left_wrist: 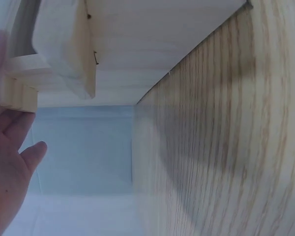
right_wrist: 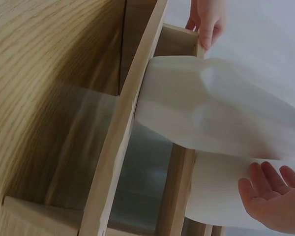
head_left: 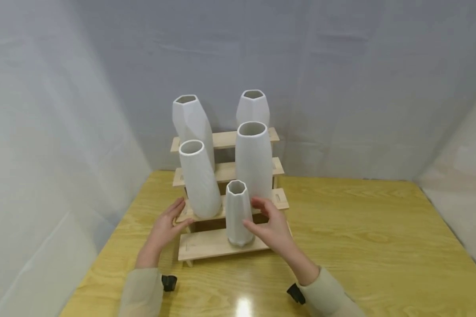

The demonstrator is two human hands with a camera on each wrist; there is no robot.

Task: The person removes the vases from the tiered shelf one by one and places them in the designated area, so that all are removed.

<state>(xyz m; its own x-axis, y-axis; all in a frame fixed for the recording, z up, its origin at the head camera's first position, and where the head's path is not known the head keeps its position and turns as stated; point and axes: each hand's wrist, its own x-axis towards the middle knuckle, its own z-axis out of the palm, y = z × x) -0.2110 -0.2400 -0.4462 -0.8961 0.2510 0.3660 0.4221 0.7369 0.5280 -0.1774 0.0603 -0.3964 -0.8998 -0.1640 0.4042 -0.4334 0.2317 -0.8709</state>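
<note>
A small white fluted vase (head_left: 238, 215) stands upright on the lowest shelf of a wooden tiered rack (head_left: 206, 245). My right hand (head_left: 275, 229) is right beside it, thumb at its side and fingers loosely bent behind. In the right wrist view those fingers (right_wrist: 265, 182) curve slightly around nothing. My left hand (head_left: 166, 226) is at the left end of the second shelf, its fairly straight fingers at the shelf end (left_wrist: 22, 93). Just above it, a white tapered vase (head_left: 200, 185) stands on that shelf, with a wider smooth vase (head_left: 254, 160) to its right.
Behind, on the upper shelves, are a faceted twisted vase (head_left: 192, 119) at left and another faceted vase (head_left: 253, 110) at right. The rack stands on a wood-grain table (head_left: 361, 237). Pale cloth (head_left: 341, 88) hangs behind and at both sides.
</note>
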